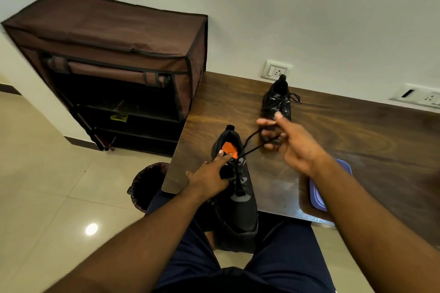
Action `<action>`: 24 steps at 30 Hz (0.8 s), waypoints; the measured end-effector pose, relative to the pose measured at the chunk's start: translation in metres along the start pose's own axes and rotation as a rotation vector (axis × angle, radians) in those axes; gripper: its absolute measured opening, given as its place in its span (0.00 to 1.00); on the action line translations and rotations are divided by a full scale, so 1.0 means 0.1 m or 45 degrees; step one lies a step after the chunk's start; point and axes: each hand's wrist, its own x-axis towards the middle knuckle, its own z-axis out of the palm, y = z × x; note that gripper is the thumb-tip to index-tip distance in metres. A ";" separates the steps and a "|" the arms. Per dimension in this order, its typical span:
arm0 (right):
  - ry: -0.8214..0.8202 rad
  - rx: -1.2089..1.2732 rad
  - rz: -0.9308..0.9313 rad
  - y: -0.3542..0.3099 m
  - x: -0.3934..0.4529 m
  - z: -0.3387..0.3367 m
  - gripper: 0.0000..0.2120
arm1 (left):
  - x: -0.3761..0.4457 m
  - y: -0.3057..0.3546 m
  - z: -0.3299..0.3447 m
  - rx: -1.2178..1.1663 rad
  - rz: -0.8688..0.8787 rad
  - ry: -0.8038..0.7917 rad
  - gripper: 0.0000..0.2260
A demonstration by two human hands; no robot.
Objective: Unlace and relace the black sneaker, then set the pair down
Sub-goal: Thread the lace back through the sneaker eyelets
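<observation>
Pulling lace [252,144] taut with right hand [289,143], fingers curled round it | left hand [209,177] pinning near sneaker [238,194] at table edge [171,188] | other sneaker [277,101] near wall | risk: hard tug drags shoe off edge, or lace slips.

My left hand [209,177] steadies the near sneaker [237,188] on the desk [345,126]; my right hand [289,141] holds its lace [252,144] taut.
</observation>
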 end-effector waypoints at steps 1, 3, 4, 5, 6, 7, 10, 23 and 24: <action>0.065 0.095 -0.075 -0.14 -0.02 -0.05 0.25 | 0.00 0.01 0.01 0.007 -0.005 0.003 0.36; 0.240 0.269 -0.231 -0.42 -0.01 -0.16 0.25 | -0.02 0.02 0.01 0.013 -0.008 0.023 0.37; 0.345 0.333 -0.297 -0.54 -0.01 -0.21 0.21 | -0.03 0.03 0.02 0.012 -0.005 0.031 0.37; 0.455 0.339 -0.340 -0.62 0.02 -0.24 0.17 | -0.03 0.03 0.02 0.006 -0.005 0.036 0.37; 0.551 0.265 -0.355 -0.65 0.04 -0.27 0.14 | -0.02 0.04 0.02 -0.005 0.002 0.043 0.37; 0.607 0.041 -0.325 -0.61 0.09 -0.30 0.13 | -0.01 0.04 0.02 -0.030 0.011 0.052 0.36; 0.441 -1.349 0.014 -0.19 0.24 -0.43 0.16 | 0.03 0.04 0.01 -0.162 0.045 0.117 0.31; 0.170 -1.204 -0.257 1.13 0.27 0.20 0.10 | 0.25 0.28 0.03 -0.231 0.160 0.309 0.10; 0.196 -1.267 -0.287 1.13 0.30 0.19 0.06 | 0.25 0.29 0.04 -0.248 0.167 0.301 0.09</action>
